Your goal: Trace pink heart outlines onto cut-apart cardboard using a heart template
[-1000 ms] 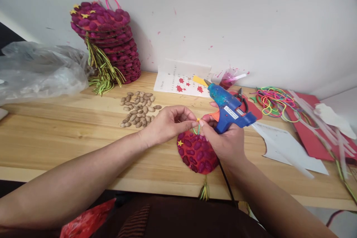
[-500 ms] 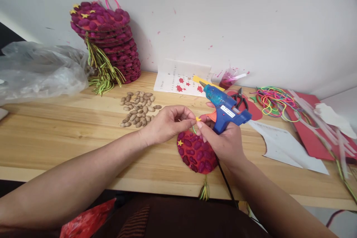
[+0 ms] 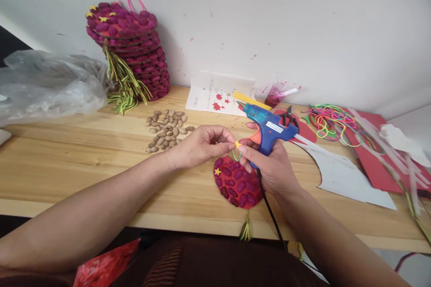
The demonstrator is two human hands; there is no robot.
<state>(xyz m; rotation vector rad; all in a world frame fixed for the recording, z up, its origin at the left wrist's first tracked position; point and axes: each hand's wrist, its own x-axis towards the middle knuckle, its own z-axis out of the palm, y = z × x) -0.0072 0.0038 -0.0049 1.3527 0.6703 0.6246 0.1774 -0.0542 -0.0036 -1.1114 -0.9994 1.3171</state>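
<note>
Between the fingertips of both hands is a small yellow star (image 3: 237, 144). My left hand (image 3: 207, 145) pinches it from the left with thumb and forefinger. My right hand (image 3: 269, 161) is closed round the handle of a blue hot glue gun (image 3: 267, 128), its thumb and forefinger also at the star. The gun's nozzle points up and left, and its black cord hangs below. Under the hands lies a round red disc (image 3: 235, 184) covered in purple-dyed peanuts. A yellow star is stuck on its left side, a green loop shows at its top and a tassel hangs off the table edge.
Loose peanuts (image 3: 166, 132) lie left of my hands. Behind stand a stack of purple peanut discs (image 3: 134, 49), a plastic bag (image 3: 54, 85) and a cup of purple dye (image 3: 278, 94). Pliers (image 3: 289, 116), coloured cords (image 3: 333, 121), glue sticks (image 3: 387, 152) and white paper (image 3: 350, 177) are at right.
The glue gun has tipped and shifted slightly left and down in my right hand. My left hand has barely moved, and the star stays between the fingertips.
</note>
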